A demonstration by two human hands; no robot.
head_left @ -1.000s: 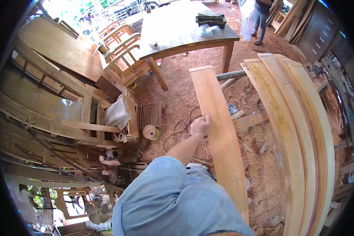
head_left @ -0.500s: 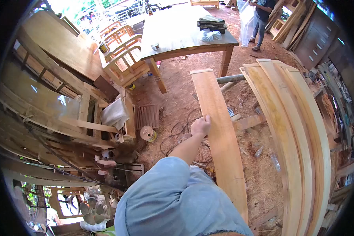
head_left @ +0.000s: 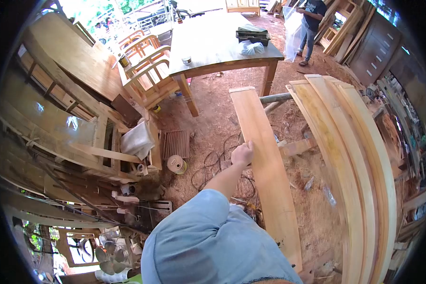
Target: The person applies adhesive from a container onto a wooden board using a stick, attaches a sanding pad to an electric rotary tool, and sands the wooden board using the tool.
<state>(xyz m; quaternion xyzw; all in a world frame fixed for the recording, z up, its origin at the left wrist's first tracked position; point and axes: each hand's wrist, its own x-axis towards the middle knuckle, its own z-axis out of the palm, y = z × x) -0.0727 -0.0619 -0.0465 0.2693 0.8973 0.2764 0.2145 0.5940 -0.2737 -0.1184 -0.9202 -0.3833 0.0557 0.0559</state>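
My left hand [head_left: 242,153] grips the left edge of a long, pale wooden plank [head_left: 265,163], fingers closed on its rim. The plank slants from near the table down past the right of my torso. Its far end rests close to a metal pipe [head_left: 275,98]. My light blue sleeve [head_left: 184,227] and shirt fill the bottom middle. My right hand is out of view.
Several curved-looking planks [head_left: 345,156] are stacked on the right. Ahead stands a table [head_left: 208,42] with a black box [head_left: 253,35] on it. Wooden chairs [head_left: 144,71], a tin can [head_left: 177,164] and cables are at the left. A person [head_left: 310,26] holds plastic sheeting.
The view has shifted slightly, and the plank's far end sits a little lower. My left hand keeps its grip on the plank's edge.
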